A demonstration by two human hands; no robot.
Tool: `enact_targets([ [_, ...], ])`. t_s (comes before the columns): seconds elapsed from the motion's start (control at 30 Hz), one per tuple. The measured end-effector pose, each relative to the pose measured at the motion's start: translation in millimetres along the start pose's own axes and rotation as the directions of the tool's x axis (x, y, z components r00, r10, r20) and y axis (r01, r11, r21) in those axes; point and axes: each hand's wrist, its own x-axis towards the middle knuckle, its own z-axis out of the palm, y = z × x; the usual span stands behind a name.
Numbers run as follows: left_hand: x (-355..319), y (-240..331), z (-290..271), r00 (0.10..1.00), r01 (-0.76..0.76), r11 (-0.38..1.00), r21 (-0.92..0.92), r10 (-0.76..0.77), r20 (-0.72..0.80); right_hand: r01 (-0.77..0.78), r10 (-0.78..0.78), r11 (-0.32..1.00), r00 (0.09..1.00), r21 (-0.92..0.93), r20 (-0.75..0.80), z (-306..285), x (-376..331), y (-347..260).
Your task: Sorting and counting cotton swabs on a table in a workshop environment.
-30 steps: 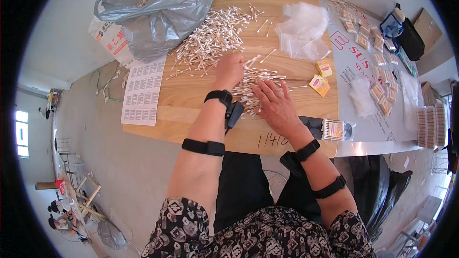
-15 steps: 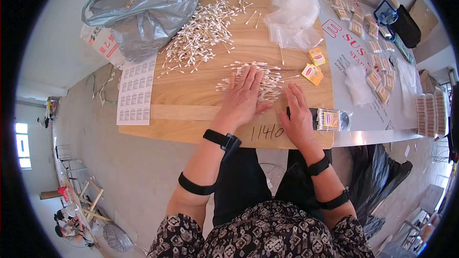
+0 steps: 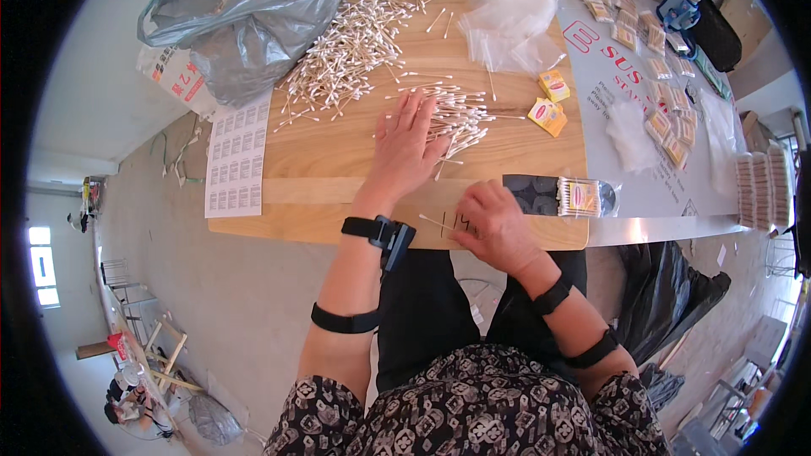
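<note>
My left hand point(image 3: 407, 145) lies with fingers stretched out on the left side of a small pile of cotton swabs point(image 3: 460, 121), covering part of it. Close to the table's front edge, my right hand point(image 3: 494, 224) is closed, fingers curled down. A single cotton swab point(image 3: 433, 222) sticks out of it to the left, over handwritten marks on the wood. Just right of that hand is a black strip point(image 3: 530, 194). A clear bag packed with swabs and a yellow card point(image 3: 581, 197) sits on its right end.
A larger heap of loose swabs point(image 3: 346, 55) spreads beside a grey plastic bag point(image 3: 253, 25). Clear empty bags point(image 3: 511, 21) and yellow cards point(image 3: 551, 101) lie at the right. Filled packs point(image 3: 667, 122) cover a side table. A printed label sheet point(image 3: 235, 160) hangs at the left edge.
My right hand has moved left and toward me, closing around a swab. My left hand has slid left, uncovering more of the small pile, which is now more scattered.
</note>
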Motion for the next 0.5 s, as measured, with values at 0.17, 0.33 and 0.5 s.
enact_targets([
  [0.17, -11.7, 2.2, -3.8, 0.994, -0.025, 0.993, 0.115, 0.012, 0.112, -0.011, 0.005, 0.996, 0.998, -0.085, -0.066, 23.5, 7.5, 17.2],
  [0.33, -9.5, -1.8, 0.5, 0.993, 0.049, 0.998, 0.025, -0.046, -0.112, -0.056, 0.033, 0.988, 0.986, -0.142, -0.164, 20.8, 17.2, 31.3],
  [0.5, -22.8, 28.5, -13.2, 0.992, -0.057, 0.997, -0.059, 0.049, -0.12, -0.1, 0.09, 0.993, 0.984, -0.063, -0.153, 13.0, 7.6, 30.5],
])
